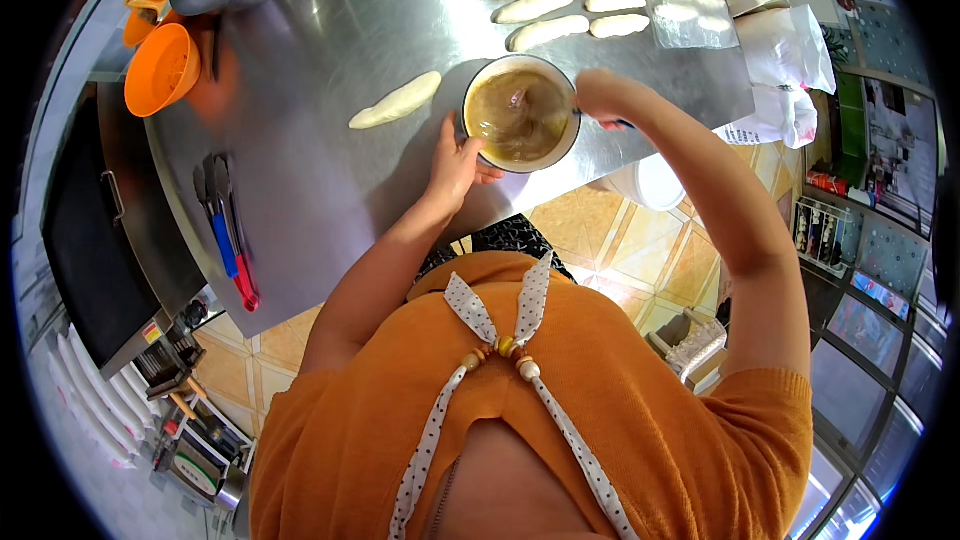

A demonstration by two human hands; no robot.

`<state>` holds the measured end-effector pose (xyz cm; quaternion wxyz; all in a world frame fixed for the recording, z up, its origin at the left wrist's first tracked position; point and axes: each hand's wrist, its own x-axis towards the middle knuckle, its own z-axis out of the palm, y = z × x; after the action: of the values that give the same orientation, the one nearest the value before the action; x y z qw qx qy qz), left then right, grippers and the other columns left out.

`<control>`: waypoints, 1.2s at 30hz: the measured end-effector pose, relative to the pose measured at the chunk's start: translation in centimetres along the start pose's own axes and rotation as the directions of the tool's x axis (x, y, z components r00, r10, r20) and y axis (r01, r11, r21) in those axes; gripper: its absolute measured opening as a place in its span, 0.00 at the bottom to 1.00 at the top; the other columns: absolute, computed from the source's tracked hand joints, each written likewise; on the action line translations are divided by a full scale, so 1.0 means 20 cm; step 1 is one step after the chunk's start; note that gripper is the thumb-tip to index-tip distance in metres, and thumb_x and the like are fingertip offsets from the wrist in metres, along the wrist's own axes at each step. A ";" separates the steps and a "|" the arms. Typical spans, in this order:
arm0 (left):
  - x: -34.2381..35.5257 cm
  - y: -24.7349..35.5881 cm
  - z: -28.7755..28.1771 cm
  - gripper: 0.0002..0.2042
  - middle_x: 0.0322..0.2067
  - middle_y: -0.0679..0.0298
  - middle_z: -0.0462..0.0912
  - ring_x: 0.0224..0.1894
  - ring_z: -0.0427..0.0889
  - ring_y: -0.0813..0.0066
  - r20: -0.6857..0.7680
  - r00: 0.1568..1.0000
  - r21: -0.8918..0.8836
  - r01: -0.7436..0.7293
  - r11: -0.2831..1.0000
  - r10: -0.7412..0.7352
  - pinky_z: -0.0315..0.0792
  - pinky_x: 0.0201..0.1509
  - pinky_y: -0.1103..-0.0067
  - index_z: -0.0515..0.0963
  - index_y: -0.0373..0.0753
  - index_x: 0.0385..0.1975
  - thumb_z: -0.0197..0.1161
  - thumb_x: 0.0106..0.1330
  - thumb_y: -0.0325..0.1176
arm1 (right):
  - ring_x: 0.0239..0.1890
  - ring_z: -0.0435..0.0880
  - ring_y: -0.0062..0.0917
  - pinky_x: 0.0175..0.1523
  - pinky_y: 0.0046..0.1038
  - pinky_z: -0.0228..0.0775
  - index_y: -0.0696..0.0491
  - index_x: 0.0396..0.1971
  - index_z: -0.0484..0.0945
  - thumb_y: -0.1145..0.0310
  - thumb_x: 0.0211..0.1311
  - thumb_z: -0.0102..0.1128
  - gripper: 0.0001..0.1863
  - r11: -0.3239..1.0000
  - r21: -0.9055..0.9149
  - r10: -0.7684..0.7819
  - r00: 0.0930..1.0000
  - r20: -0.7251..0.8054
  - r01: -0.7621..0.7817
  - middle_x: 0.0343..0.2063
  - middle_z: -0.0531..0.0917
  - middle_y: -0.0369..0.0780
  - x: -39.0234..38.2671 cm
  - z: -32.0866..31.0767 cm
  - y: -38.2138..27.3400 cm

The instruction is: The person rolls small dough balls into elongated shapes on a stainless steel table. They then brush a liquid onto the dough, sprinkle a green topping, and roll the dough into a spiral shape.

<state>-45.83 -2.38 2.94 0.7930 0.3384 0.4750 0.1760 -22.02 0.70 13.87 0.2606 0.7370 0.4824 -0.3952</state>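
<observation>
Right now, we have a deep round pale bowl with a dark rim (520, 59) over the front part of the brushed steel counter (300, 170), directly before us, and we seem to be at the stirring step. Our left hand (458, 162) grasps the bowl's near left side, thumb by the rim and fingers spread along the outer wall. Our right hand (607, 97) is clenched at the opposite rim around a tool with a dark blue handle (624, 124); its working end is lost in blur, so we cannot tell whether it is a whisk or a spoon. Inside, a cloudy yellow-brown liquid (515, 135) shows a swirl and glossy highlights.

Just left of the bowl lies a single long, pale, tapered dough piece (396, 101), apart from the rows of shaped pale dough (535, 7) at the far side. As we judge it, the next move calls for even circles with the right wrist, a firm left hold against spinning or tipping, and a modest pace, lest the liquid splash over the rim onto that nearby dough.
</observation>
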 end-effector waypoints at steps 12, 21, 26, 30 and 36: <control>0.02 -0.05 0.04 0.27 0.51 0.47 0.74 0.25 0.87 0.61 0.018 1.000 -0.156 0.005 0.988 -0.003 0.80 0.23 0.78 0.46 0.41 0.66 0.42 0.66 0.23 | 0.12 0.80 0.34 0.17 0.36 0.71 0.61 0.25 0.84 0.73 0.54 0.59 0.07 0.837 -0.462 -0.232 0.954 0.188 0.294 0.11 0.79 0.47 0.07 0.04 -0.15; -0.01 -0.03 0.07 0.25 0.46 0.48 0.77 0.26 0.87 0.61 0.022 1.000 -0.158 0.019 0.987 -0.016 0.81 0.24 0.78 0.48 0.40 0.64 0.43 0.68 0.23 | 0.15 0.81 0.35 0.17 0.36 0.70 0.62 0.28 0.84 0.69 0.61 0.57 0.11 0.894 -0.392 -0.153 0.969 0.194 0.219 0.13 0.79 0.46 0.06 0.06 -0.14; -0.03 -0.07 0.11 0.25 0.46 0.49 0.77 0.30 0.87 0.61 0.071 0.995 -0.193 0.082 0.978 -0.070 0.81 0.26 0.77 0.47 0.39 0.64 0.45 0.69 0.24 | 0.16 0.82 0.34 0.20 0.37 0.72 0.61 0.22 0.84 0.76 0.53 0.57 0.08 0.976 -0.193 -0.099 0.995 0.018 0.100 0.13 0.80 0.46 0.07 -0.01 -0.08; -0.06 -0.01 0.03 0.29 0.50 0.48 0.77 0.32 0.87 0.59 0.043 0.998 -0.125 0.058 0.990 -0.052 0.81 0.29 0.77 0.45 0.40 0.67 0.48 0.70 0.28 | 0.14 0.81 0.32 0.21 0.38 0.71 0.61 0.20 0.81 0.76 0.51 0.59 0.06 0.982 -0.154 -0.101 0.993 0.064 0.110 0.13 0.79 0.46 -0.05 0.06 -0.10; -0.03 -0.06 0.08 0.27 0.49 0.49 0.77 0.31 0.88 0.58 0.051 0.998 -0.096 0.032 0.995 -0.027 0.81 0.30 0.77 0.47 0.38 0.66 0.49 0.69 0.29 | 0.16 0.82 0.34 0.19 0.35 0.71 0.61 0.26 0.83 0.73 0.59 0.55 0.09 0.812 -0.495 -0.201 0.945 0.259 0.308 0.17 0.81 0.47 0.05 0.02 -0.18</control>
<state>-44.72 -4.23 3.05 0.8226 0.2968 0.4508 0.1787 -25.17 2.29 12.82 0.4437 0.5227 0.6392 -0.3484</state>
